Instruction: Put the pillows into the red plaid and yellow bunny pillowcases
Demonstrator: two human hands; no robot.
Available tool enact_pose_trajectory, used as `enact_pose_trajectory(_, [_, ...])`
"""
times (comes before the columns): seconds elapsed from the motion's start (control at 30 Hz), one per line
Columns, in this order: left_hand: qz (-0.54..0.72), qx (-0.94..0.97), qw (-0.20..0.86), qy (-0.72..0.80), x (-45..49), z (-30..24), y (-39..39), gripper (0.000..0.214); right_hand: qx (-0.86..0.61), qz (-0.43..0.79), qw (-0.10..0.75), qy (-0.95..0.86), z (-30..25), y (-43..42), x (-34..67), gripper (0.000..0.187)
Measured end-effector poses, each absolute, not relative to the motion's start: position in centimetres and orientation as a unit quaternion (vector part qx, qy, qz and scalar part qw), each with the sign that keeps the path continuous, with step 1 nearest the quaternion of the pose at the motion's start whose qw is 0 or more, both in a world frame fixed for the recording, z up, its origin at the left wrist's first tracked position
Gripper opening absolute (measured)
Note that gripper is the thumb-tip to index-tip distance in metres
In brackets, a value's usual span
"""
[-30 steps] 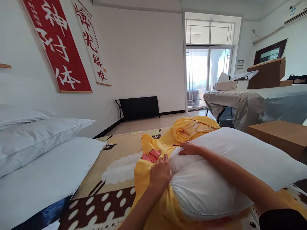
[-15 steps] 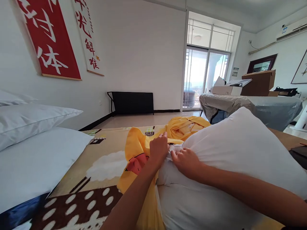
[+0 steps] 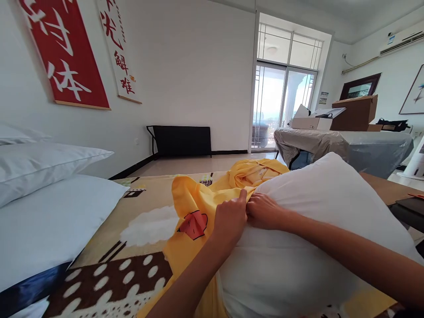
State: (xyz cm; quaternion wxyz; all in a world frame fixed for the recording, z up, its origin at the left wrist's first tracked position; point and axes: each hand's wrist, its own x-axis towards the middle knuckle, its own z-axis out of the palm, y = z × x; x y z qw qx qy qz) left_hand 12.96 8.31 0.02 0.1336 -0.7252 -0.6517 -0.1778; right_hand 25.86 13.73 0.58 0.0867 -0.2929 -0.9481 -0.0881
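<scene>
A plump white pillow (image 3: pixel 318 194) lies in front of me, partly over a yellow pillowcase (image 3: pixel 188 198) with a red, black-outlined print. The case is loose and rumpled to the left of the pillow and bunched up beyond it. My left hand (image 3: pixel 232 216) is closed on the case's fabric where it meets the pillow's left edge. Right against it, my right hand (image 3: pixel 266 211) is closed on the edge of the pillow, its fingertips hidden in the folds. The two hands touch or nearly touch.
Stacked white pillows (image 3: pixel 56 216) lie on the left of the patterned blanket (image 3: pixel 149 225). A dark object (image 3: pixel 409 214) sits at the right edge. Farther back are a folded black frame (image 3: pixel 182 141), a plastic-covered table (image 3: pixel 331 141) and cardboard boxes (image 3: pixel 356 115).
Both hands have shifted slightly right and closer together. The yellow fabric has been drawn right towards the pillow edge, and more of the red print shows. The pillow's top has sunk a little.
</scene>
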Motion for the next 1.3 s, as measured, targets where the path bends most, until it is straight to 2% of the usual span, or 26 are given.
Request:
enact_pose_trajectory(0.1, [-0.176, -0.734, 0.117, -0.645, 12.5, -0.6, 7.7, 0.037, -0.199, 0.054, 0.083, -0.975, 4.4, 15.0, 28.8, 0.026])
enact_pose_trajectory(0.13, [-0.179, -0.738, 0.115, -0.641, 12.7, -0.8, 7.5, 0.038, -0.209, 0.061, 0.111, -0.970, 5.5, 15.7, 29.8, 0.030])
enact_pose_trajectory(0.23, [-0.191, -0.755, 0.129, -0.613, 13.7, -1.3, 7.0, 0.038, -0.290, 0.033, 0.120, -0.949, 7.0, 17.5, 31.8, 0.068])
enact_pose_trajectory(0.27, [-0.192, -0.767, 0.138, -0.597, 14.1, -1.4, 6.8, 0.037, -0.313, 0.033, 0.095, -0.944, 6.9, 17.8, 32.0, 0.076])
enact_pose_trajectory(0.3, [-0.193, -0.780, 0.148, -0.577, 14.5, -1.5, 6.6, 0.036, -0.330, 0.040, 0.066, -0.941, 6.6, 18.0, 32.0, 0.078])
enact_pose_trajectory(0.37, [-0.200, -0.810, 0.174, -0.523, 14.7, -1.7, 5.9, 0.034, -0.343, 0.041, 0.032, -0.938, 5.7, 17.6, 31.6, 0.066])
enact_pose_trajectory(0.47, [-0.262, -0.844, 0.223, -0.412, 13.0, -2.3, 4.3, 0.024, -0.365, -0.013, 0.050, -0.930, 4.6, 16.4, 31.1, 0.048])
enact_pose_trajectory(0.53, [-0.359, -0.815, 0.273, -0.365, 10.1, -3.3, 3.1, 0.022, -0.391, -0.058, 0.069, -0.916, 4.5, 15.7, 31.2, 0.043])
enact_pose_trajectory(0.63, [-0.551, -0.638, 0.368, -0.391, 4.3, -5.5, 2.5, 0.036, -0.414, -0.109, 0.081, -0.900, 4.8, 15.2, 31.7, 0.039])
enact_pose_trajectory(0.67, [-0.599, -0.580, 0.341, -0.435, 2.4, -6.4, 2.7, 0.040, -0.416, -0.123, 0.082, -0.897, 4.9, 15.2, 31.8, 0.038])
enact_pose_trajectory(0.7, [-0.627, -0.546, 0.246, -0.498, 0.7, -7.2, 3.0, 0.051, -0.417, -0.135, 0.082, -0.895, 5.0, 15.2, 31.8, 0.037])
enact_pose_trajectory(0.8, [-0.622, -0.521, -0.119, -0.572, -2.2, -9.1, 4.3, 0.081, -0.419, -0.158, 0.082, -0.890, 5.2, 15.2, 31.6, 0.035])
enact_pose_trajectory(0.87, [-0.564, -0.516, -0.310, -0.565, -2.4, -9.8, 4.8, 0.080, -0.417, -0.160, 0.088, -0.891, 5.2, 15.1, 31.5, 0.032])
enact_pose_trajectory(0.9, [-0.542, -0.513, -0.370, -0.554, -2.0, -10.0, 5.0, 0.076, -0.415, -0.160, 0.093, -0.891, 5.3, 15.1, 31.5, 0.032])
enact_pose_trajectory(1.0, [-0.548, -0.502, -0.433, -0.510, -0.1, -10.1, 5.5, 0.072, -0.428, -0.161, 0.118, -0.882, 5.7, 15.0, 31.9, 0.030])
enact_pose_trajectory(1.17, [-0.608, -0.465, -0.379, -0.521, 2.7, -8.3, 7.7, 0.061, -0.502, -0.170, 0.168, -0.831, 7.2, 16.6, 32.7, 0.033])
enact_pose_trajectory(1.3, [-0.595, -0.456, -0.395, -0.531, 2.1, -6.2, 9.2, 0.056, -0.577, -0.170, 0.153, -0.784, 8.0, 19.3, 33.3, 0.038])
